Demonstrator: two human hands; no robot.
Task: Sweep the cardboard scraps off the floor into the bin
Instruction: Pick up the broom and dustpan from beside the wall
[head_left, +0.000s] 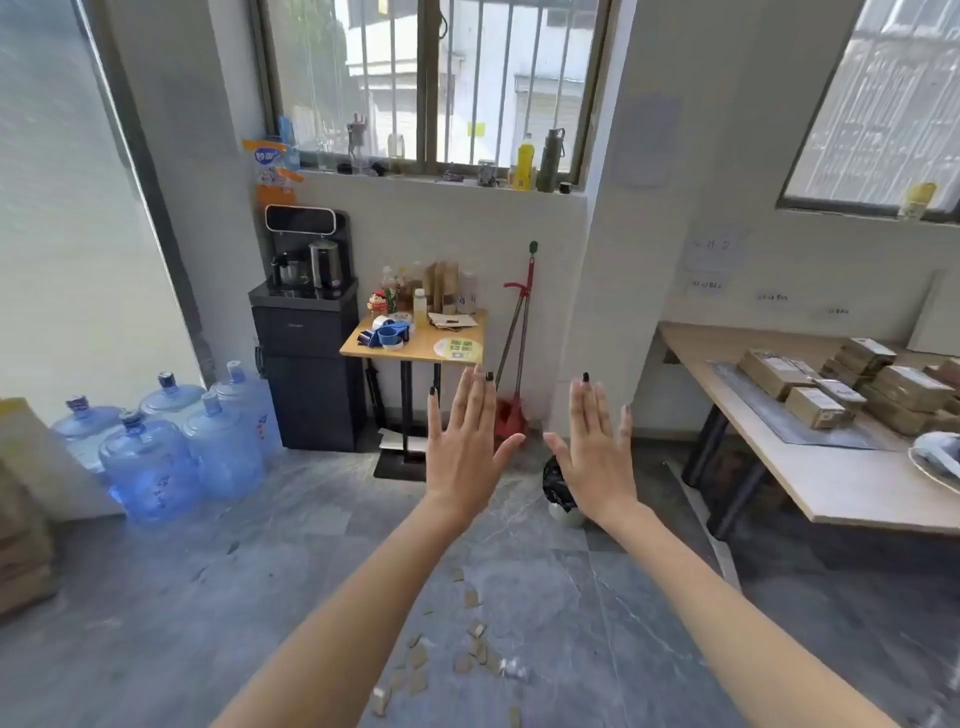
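Several small brown cardboard scraps (470, 652) lie scattered on the grey tiled floor between my forearms. My left hand (465, 447) and my right hand (597, 452) are both raised in front of me, backs toward me, fingers straight and spread, holding nothing. A red broom and dustpan set (514, 358) leans in the wall corner beyond my hands. A small white bin with a black bag liner (558, 488) stands on the floor, partly hidden behind my right hand.
Several blue water jugs (156, 447) stand at the left beside a black water dispenser cabinet (311, 364). A small wooden side table (415, 343) holds clutter. A long table (831, 467) with cardboard boxes fills the right. Brown boxes (21, 545) sit at the far left.
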